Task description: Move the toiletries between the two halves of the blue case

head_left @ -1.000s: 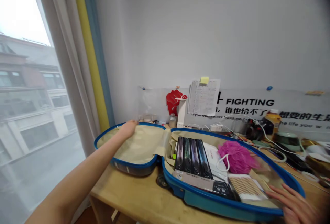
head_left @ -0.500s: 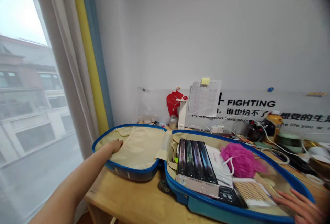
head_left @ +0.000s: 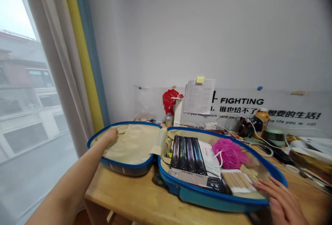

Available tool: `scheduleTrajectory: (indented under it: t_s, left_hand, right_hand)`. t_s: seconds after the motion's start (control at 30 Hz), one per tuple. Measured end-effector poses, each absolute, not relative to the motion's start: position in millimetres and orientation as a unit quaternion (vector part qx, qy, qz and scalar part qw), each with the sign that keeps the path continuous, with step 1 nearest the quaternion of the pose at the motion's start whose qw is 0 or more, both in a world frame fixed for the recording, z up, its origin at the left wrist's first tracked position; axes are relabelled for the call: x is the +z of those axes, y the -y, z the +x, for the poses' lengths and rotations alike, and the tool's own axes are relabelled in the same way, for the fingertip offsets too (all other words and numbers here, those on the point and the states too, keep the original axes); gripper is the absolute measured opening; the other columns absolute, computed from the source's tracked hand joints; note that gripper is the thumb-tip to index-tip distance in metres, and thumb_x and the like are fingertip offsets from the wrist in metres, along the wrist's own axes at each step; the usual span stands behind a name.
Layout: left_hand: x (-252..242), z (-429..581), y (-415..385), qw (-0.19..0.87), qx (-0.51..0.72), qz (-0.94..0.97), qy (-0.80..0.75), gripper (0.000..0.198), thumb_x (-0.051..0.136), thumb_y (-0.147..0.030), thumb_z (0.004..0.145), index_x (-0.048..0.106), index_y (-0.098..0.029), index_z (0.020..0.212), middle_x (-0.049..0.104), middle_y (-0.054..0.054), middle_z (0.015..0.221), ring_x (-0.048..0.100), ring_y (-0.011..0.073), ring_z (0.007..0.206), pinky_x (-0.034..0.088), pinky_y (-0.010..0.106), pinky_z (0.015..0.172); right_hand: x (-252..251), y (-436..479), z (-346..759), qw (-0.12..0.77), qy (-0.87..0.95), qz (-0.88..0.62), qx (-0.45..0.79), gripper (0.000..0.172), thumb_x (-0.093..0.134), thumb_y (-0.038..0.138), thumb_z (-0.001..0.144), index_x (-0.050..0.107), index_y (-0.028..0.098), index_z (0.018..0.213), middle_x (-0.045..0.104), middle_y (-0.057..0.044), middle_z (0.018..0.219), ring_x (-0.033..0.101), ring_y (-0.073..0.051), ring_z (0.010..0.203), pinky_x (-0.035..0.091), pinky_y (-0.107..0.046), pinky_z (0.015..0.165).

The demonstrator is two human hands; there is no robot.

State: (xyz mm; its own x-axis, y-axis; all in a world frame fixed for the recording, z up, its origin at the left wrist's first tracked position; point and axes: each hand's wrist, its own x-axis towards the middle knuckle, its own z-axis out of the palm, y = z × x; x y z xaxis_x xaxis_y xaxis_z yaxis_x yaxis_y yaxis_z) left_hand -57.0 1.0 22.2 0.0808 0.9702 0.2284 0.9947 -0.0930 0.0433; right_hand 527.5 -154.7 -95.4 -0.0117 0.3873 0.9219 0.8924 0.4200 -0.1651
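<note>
1. Reaching into the left half of an open blue suitcase (head_left: pixel 220 202), the left hand (head_left: pixel 111 135) is over the beige lining (head_left: pixel 138 143), just inside the back left part of the rim. Its fingers are curled in together; whether they are clamped on the cloth I cannot tell.

2. The right hand (head_left: pixel 284 197) lies across the front right corner of the suitcase, its fingers long and slightly parted over the inside, its thumb apart from them. The fingertips are just beside a pack of cotton swabs (head_left: pixel 238 180).

3. The suitcase lies spread flat on a wooden table (head_left: pixel 140 200), both halves facing up. Its right half runs along the table's front edge, and a dark wheel (head_left: pixel 158 179) shows near the hinge.

4. In the right half, a pack of four toothbrushes (head_left: pixel 188 154) is next to the hinge side. A white packet (head_left: pixel 206 154) with a looped cord is beside it, then a pink bath puff (head_left: pixel 230 153) toward the back edge. The swabs are nearer the front edge.

5. Along the table's back edge are a small glass jar (head_left: pixel 169 119), an orange bottle (head_left: pixel 261 121) and a green pot (head_left: pixel 273 137), with a white cable (head_left: pixel 268 154) looped closer to the suitcase.
</note>
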Motion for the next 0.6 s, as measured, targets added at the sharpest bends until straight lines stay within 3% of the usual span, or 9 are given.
scheduleTrajectory:
  t_s: [0.1,0.2,0.33,0.47,0.6]
  left_hand:
    - [48,-10,-7,0.062,-0.117,-0.738,0.662,0.029,0.048,-0.035,0.094,0.056,-0.017,0.116,0.063,0.007,0.107,0.062,0.0166,0.088,0.053,0.036,0.079]
    - [62,55,0,0.061,-0.131,-0.788,0.599,0.036,0.031,-0.022,0.097,0.048,-0.019,0.129,0.065,0.007,0.109,0.062,0.0167,0.094,0.05,0.032,0.085]
    - [54,141,21,0.059,-0.101,-0.855,0.505,0.035,0.042,-0.019,0.091,0.055,-0.024,0.123,0.064,0.005,0.116,0.061,0.0172,0.103,0.047,0.029,0.091]
    - [36,187,24,0.07,-0.046,-0.866,0.494,0.026,0.05,-0.027,0.092,0.06,-0.015,0.113,0.065,0.01,0.108,0.063,0.0205,0.099,0.05,0.038,0.088]
    - [27,195,11,0.082,-0.003,-0.844,0.53,0.031,0.055,-0.036,0.091,0.058,-0.015,0.113,0.063,0.008,0.111,0.062,0.0192,0.097,0.052,0.042,0.085]
  right_hand:
    - [-93,156,526,0.512,0.656,-0.5,-0.239,0.037,0.038,0.041,0.089,0.069,0.022,0.081,0.071,-0.009,0.091,0.064,-0.03,0.101,0.051,-0.047,0.083]
    - [-91,157,525,0.502,0.662,-0.506,-0.233,0.042,0.036,0.046,0.09,0.069,0.021,0.081,0.071,-0.009,0.091,0.063,-0.029,0.104,0.051,-0.045,0.084]
    - [-90,158,523,0.515,0.666,-0.478,-0.25,0.036,0.039,0.042,0.091,0.068,0.021,0.085,0.071,-0.008,0.092,0.062,-0.027,0.105,0.05,-0.044,0.085]
    - [-89,159,521,0.52,0.665,-0.479,-0.24,0.036,0.04,0.042,0.091,0.068,0.021,0.084,0.07,-0.007,0.093,0.062,-0.027,0.105,0.05,-0.045,0.086]
    - [-89,160,521,0.517,0.664,-0.489,-0.229,0.039,0.038,0.044,0.092,0.068,0.021,0.084,0.07,-0.008,0.093,0.061,-0.027,0.107,0.05,-0.045,0.087]
